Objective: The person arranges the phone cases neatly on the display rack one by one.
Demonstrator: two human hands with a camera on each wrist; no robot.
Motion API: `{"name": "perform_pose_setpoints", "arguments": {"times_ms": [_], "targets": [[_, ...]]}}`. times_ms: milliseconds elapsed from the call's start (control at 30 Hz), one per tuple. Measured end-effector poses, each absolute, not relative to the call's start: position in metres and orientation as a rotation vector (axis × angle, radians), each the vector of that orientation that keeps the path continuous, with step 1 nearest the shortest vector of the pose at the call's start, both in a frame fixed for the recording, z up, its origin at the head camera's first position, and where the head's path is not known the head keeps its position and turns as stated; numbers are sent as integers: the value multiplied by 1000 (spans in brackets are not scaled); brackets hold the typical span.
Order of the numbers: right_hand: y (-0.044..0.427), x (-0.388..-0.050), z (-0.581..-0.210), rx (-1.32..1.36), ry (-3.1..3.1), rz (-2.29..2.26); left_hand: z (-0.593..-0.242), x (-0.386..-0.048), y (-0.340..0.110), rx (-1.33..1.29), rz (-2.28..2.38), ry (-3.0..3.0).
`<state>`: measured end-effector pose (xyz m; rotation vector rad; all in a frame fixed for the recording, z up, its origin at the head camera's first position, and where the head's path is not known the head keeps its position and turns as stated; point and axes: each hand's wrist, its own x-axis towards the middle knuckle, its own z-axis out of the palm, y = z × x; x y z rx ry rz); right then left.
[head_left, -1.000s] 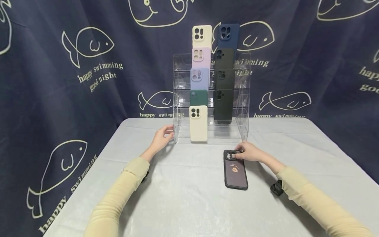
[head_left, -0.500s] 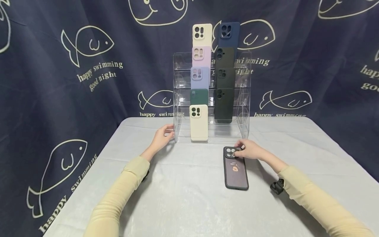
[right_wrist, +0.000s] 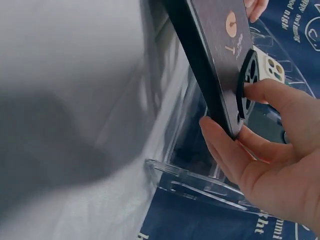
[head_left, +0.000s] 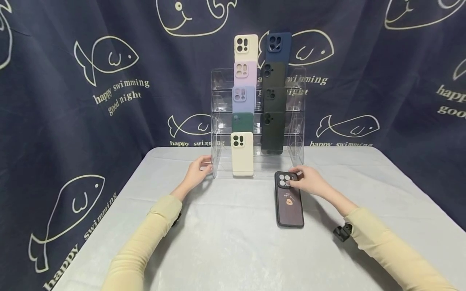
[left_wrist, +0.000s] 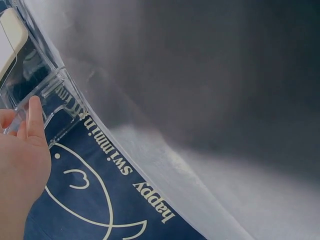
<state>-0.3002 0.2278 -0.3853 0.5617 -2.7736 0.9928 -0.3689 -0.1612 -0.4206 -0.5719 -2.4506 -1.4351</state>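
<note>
My right hand (head_left: pixel 309 180) pinches the camera end of a dark phone case (head_left: pixel 289 206) with a black rim and a small orange print. In the right wrist view the thumb lies by the camera ring and the fingers are behind the case (right_wrist: pixel 220 55). The case is tilted, its camera end raised toward the rack. My left hand (head_left: pixel 196 171) touches the left side of a clear tiered display rack (head_left: pixel 269 163) with fairly straight fingers. Cases stand in two columns on it, including a cream case (head_left: pixel 242 155) at the bottom left and a black case (head_left: pixel 272 135) on the right.
The rack stands at the back of a table (head_left: pixel 218 238) covered in pale cloth. Behind it hangs a dark blue curtain (head_left: pixel 174 81) printed with fish and lettering. A lilac case (head_left: pixel 247 74), a green case (head_left: pixel 242 122) and a navy case (head_left: pixel 282 44) are among those on the rack.
My right hand has raised the dark phone case's camera end and shifted it slightly toward the rack. The left hand stays at the rack's side. The head view has tilted a little.
</note>
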Motion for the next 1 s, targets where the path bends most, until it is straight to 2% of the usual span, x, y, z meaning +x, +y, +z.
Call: {"name": "perform_pose_setpoints", "arguments": {"times_ms": [333, 1000], "targets": [[224, -303, -363, 537, -2611, 981, -421, -368, -161, -552, -1447, -2460], [211, -333, -329, 545, -2283, 969, -421, -368, -162, -548, -1422, -2466]]}}
